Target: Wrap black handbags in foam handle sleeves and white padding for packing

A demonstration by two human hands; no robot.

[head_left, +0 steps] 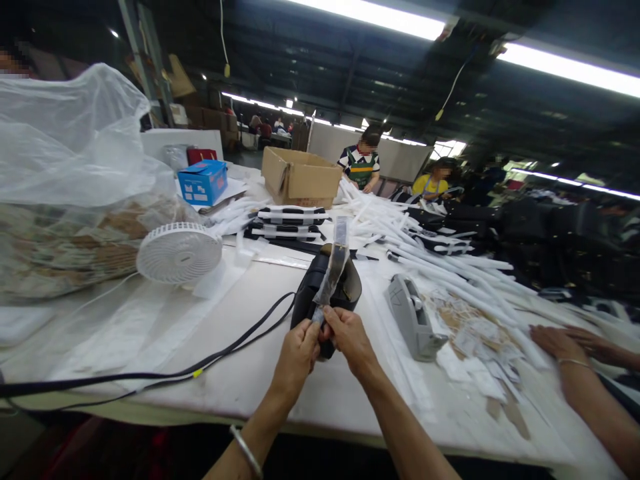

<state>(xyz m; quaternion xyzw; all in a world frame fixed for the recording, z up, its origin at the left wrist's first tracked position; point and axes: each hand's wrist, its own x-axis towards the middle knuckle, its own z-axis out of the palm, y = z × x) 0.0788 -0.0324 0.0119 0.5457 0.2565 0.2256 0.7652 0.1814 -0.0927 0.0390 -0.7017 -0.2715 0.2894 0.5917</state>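
Note:
A small black bag (305, 287) stands in front of me on the white table, its top open. Over it runs a strip wrapped in see-through plastic (331, 277), rising from my fingers to above the bag. My left hand (300, 350) pinches the near end of this strip from the left. Close beside it, my right hand (347, 333) grips the same end between thumb and fingers. What lies inside the wrapping is hard to make out. From the bag's left side a long black strap (235, 345) trails to the table's left edge.
Left are a white fan (180, 253) and a large plastic bag (75, 173). A grey tape dispenser (413, 320) stands right, near paper scraps and a co-worker's hands (560, 343). Behind lie white wrapped strips (400, 227), a cardboard box (300, 177) and a blue box (203, 182).

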